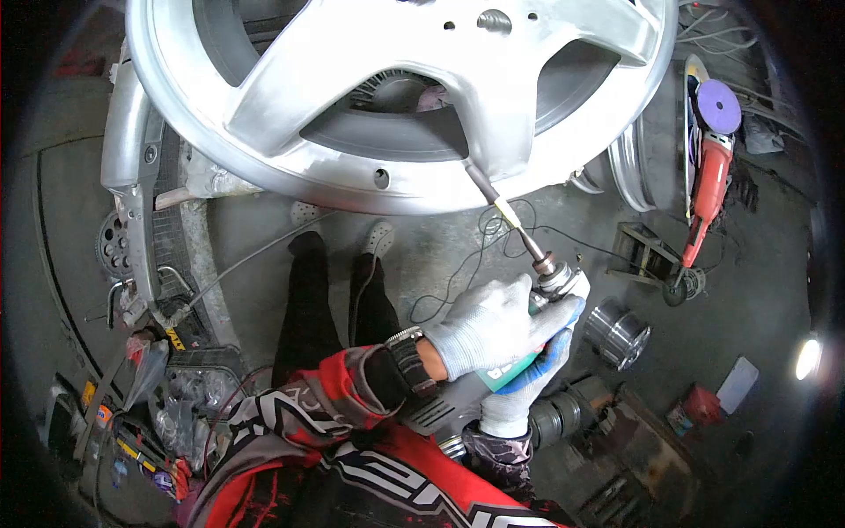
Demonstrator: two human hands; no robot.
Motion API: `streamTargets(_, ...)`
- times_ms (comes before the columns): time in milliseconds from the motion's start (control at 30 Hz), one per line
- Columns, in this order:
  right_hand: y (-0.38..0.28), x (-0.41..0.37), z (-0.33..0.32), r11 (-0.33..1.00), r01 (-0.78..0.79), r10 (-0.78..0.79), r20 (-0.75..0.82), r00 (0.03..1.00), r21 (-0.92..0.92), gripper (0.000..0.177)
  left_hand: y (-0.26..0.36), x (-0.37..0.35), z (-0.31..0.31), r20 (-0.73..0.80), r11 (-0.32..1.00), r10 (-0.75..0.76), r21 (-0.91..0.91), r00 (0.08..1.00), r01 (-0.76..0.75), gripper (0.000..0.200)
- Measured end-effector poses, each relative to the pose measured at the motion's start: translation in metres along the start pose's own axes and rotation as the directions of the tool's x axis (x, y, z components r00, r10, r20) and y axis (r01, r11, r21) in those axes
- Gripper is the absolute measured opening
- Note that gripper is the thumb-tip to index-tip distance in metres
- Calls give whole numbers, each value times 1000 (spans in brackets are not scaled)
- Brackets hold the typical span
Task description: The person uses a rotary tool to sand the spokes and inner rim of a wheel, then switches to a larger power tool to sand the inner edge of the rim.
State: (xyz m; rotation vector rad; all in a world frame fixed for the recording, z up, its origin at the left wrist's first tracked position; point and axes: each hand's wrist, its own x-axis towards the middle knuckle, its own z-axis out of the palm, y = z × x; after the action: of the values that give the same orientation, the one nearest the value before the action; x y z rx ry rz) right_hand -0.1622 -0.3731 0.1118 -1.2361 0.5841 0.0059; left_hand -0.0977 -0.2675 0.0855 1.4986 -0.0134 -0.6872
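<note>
Pale gloves accompany a lettered red and black jersey.

Beyond the gloved fingers, the upper edge of view cuts the wheel. Under these fingers, the green tool is partly hidden.

1. Grey floor spreads across the frame, with paler, worn patches near the centre.
2. A lit white lamp glares at the right edge.
3. A red bucket and a pale board sit at lower right.
</note>
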Motion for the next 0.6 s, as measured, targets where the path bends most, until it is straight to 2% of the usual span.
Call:
streamTargets(100, 0, -6, -8, 997, 50, -53, -63, 997, -53, 57, 5, -4, 6, 23, 999, -17, 42, 1000, 16, 66)
streamTargets(133, -1, -8, -14, 996, 29, -31, -23, 999, -86, 62, 0, -4, 12, 15, 995, 47, 84, 999, -48, 64)
streamTargets(167, 0, -9, -16, 996, 27, -29, -23, 999, -83, 62, -2, -5, 14, 14, 995, 45, 87, 999, -47, 64)
streamTargets(233, 0, -12, -11, 993, -40, 28, 112, 993, 109, 63, -2, -9, 13, 16, 998, -16, 57, 1000, 16, 52)
streamTargets(267, 0, -14, -9, 993, -39, 27, 109, 994, 114, 63, -9, -11, 16, 20, 998, -18, 62, 1000, 17, 52)
streamTargets(333, 2, -16, -4, 1000, 11, -10, 77, 997, -16, 63, -31, -14, 24, -29, 938, 275, 228, 961, -261, 38)
streamTargets(367, 2, -18, 0, 1000, 12, -11, 74, 997, -10, 63, -38, -16, 28, -24, 937, 274, 232, 961, -261, 38)
streamTargets(433, -1, -19, 5, 989, -44, 42, -20, 999, -139, 68, -40, -17, 28, -61, 939, 261, 246, 963, -239, 38)
streamTargets(467, 2, -15, 3, 996, 11, -7, 46, 999, -85, 67, -38, -17, 29, -76, 963, 207, 191, 975, -190, 33)
streamTargets(500, 1, -15, 2, 996, 12, -8, 43, 999, -83, 67, -38, -14, 30, -72, 963, 207, 192, 976, -190, 33)
streamTargets(567, -1, -17, -1, 992, -98, 103, -69, 992, 76, 66, -38, -9, 34, -31, 912, 310, 293, 950, -288, 31)
streamTargets(600, -1, -16, 0, 992, -96, 102, -71, 992, 76, 66, -36, -8, 35, -29, 912, 311, 292, 950, -290, 31)
